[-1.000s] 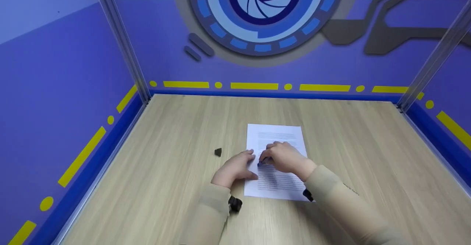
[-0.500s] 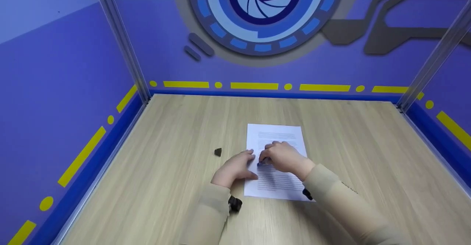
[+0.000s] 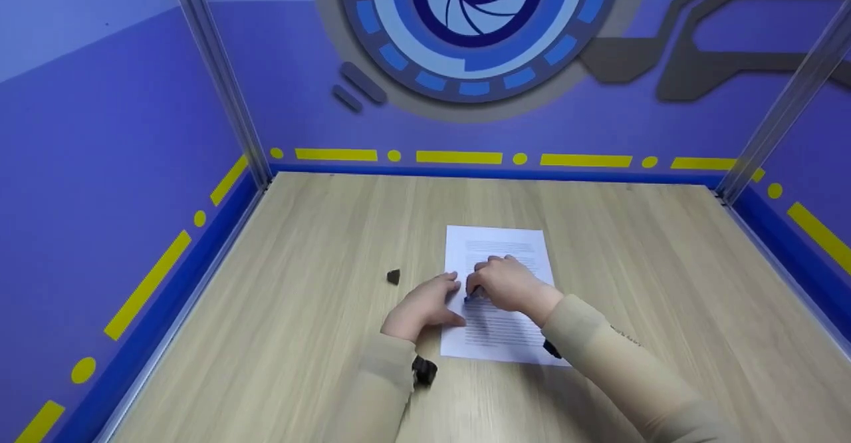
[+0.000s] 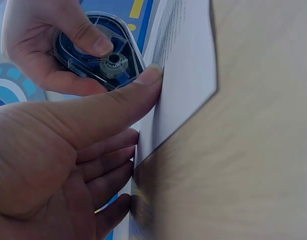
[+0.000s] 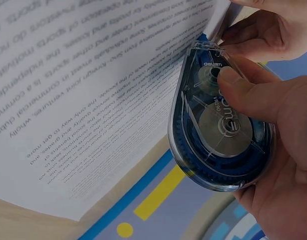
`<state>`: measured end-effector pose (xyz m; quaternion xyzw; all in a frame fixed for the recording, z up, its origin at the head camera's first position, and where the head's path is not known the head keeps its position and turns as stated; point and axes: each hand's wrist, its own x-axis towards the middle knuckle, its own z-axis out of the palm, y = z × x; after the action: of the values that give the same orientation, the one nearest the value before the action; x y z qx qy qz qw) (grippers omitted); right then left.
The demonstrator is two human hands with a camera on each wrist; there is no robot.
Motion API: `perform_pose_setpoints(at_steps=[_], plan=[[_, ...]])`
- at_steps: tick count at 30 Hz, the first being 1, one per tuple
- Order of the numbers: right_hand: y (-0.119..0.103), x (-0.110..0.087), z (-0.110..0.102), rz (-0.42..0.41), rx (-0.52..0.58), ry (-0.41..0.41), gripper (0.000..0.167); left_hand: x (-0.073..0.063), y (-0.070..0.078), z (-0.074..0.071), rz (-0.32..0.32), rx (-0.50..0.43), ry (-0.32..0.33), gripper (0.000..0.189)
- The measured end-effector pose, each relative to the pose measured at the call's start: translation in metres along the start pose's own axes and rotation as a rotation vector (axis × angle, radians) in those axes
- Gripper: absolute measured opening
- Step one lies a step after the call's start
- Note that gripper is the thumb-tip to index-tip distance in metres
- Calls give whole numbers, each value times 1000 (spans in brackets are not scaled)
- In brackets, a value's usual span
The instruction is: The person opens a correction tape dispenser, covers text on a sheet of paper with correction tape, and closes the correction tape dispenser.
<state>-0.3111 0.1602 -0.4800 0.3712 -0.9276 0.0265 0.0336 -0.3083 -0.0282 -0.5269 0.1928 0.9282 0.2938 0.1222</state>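
A printed sheet of paper (image 3: 457,247) lies on the wooden table. My right hand (image 3: 510,285) grips a clear and dark-blue correction tape dispenser (image 5: 223,125), thumb on its side. The dispenser's tip meets the sheet near the left ends of the printed lines, about mid-page. With fingers extended and thumb spread, my left hand (image 3: 424,302) rests on the paper's left edge. In the left wrist view the left thumb lies close to the dispenser (image 4: 101,50). In the head view the right hand hides most of the dispenser.
A small dark angular piece (image 3: 393,276) lies on the table (image 3: 319,263) left of the paper. Blue-purple walls (image 3: 286,84) with yellow markings border the table at the back and sides. Black devices (image 3: 424,370) are strapped at both wrists.
My right hand and forearm have shifted very slightly left, the dispenser still in my grip. The left hand stays in place on the sheet. The whole head view has tilted a touch.
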Motion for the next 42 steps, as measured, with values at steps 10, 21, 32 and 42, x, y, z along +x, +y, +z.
perform_pose_setpoints(at_steps=[10, 21, 32, 42], plan=[[1, 1, -2, 16, 0, -37, 16, -1, 0, -1, 6, -7, -1, 75], [5, -3, -2, -11, -16, -5, 16, -1, 0, -2, 29, 7, -1, 76], [8, -3, -2, 8, 2, -26, 18, -1, 0, 0, 29, 24, 2, 75], [9, -6, -3, 26, -4, -46, 17, 0, 0, 1, 10, 7, 0, 76]])
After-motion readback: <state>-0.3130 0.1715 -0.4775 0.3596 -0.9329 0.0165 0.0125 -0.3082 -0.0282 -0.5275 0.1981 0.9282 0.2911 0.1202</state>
